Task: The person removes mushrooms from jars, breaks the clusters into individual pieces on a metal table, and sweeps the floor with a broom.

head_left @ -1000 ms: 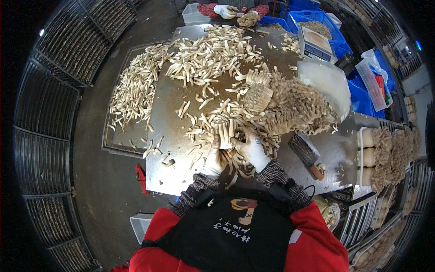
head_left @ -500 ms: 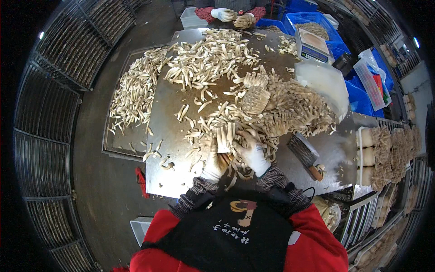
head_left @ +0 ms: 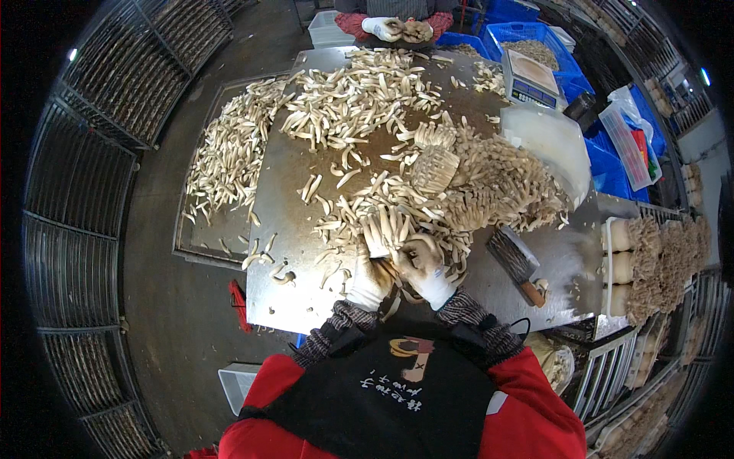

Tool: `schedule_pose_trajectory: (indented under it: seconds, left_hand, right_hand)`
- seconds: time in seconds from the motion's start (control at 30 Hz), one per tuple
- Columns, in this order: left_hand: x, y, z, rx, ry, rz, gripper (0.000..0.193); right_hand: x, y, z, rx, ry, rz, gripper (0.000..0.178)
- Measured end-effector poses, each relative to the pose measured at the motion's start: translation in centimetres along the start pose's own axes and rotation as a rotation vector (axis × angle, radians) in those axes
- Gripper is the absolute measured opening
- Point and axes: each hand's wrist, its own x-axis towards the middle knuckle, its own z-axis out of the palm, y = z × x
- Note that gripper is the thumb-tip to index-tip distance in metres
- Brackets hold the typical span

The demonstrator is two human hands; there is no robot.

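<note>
Near the front of the metal table I hold a mushroom cluster [head_left: 384,228] with pale, thick stems between my two gloved hands. My left hand [head_left: 368,281] wraps its lower left side, with part of the fingers hidden beneath it. From the right, my right hand [head_left: 425,269] presses curled fingers against the stems; the fingertips are partly hidden. Loose mushrooms [head_left: 352,210] lie all around the hands. Beyond them to the right rises a heap of uncut mushroom clumps [head_left: 505,180]. A cleaver [head_left: 514,254] with a wooden handle rests flat on the table, right of my right hand.
Across the table a co-worker's gloved hands [head_left: 397,29] are close together. More loose mushrooms fill a lower tray [head_left: 187,237] at the left. A scale [head_left: 530,80] and blue crates [head_left: 569,57] stand far right. Mushroom bottles [head_left: 619,264] sit on a rack at the right edge.
My right hand's fingers have curled in closer on the cluster, and the cluster's stems have tilted slightly. The co-worker's hands have come closer together.
</note>
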Motion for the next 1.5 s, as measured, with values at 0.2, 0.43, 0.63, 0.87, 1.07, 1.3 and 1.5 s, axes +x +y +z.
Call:
schedule_pose_trajectory:
  seconds: [0.2,0.43,0.63,0.87,1.07,1.3,1.5]
  left_hand:
    - [0.0,0.4,1.4,-0.127,0.091,0.021,0.051]
    - [-0.1,0.2,0.3,0.039,-0.018,0.007,0.057]
    - [0.1,0.7,0.0,-0.045,-0.096,0.050,0.056]
    - [0.0,0.5,0.3,-0.080,-0.016,-0.001,0.055]
    - [-0.1,1.6,0.6,0.420,0.092,-0.142,0.065]
    - [-0.2,1.1,-2.4,0.199,0.147,-0.099,0.055]
    - [-0.3,0.1,1.3,-0.070,-0.045,-0.160,0.052]
  right_hand:
    - [1.5,-0.4,-1.8,0.946,0.255,0.860,0.037]
    - [2.1,-2.0,-1.7,-0.019,-0.085,0.159,0.026]
    - [1.8,-1.7,-1.1,0.374,0.080,0.309,0.032]
    - [-0.5,0.0,0.3,0.206,-0.115,0.348,0.029]
    - [2.0,1.0,0.3,0.516,0.027,0.380,0.043]
    - [1.6,-2.9,-0.1,-0.006,-0.148,0.223,0.035]
    - [-0.8,0.8,0.8,0.675,0.378,0.558,0.023]
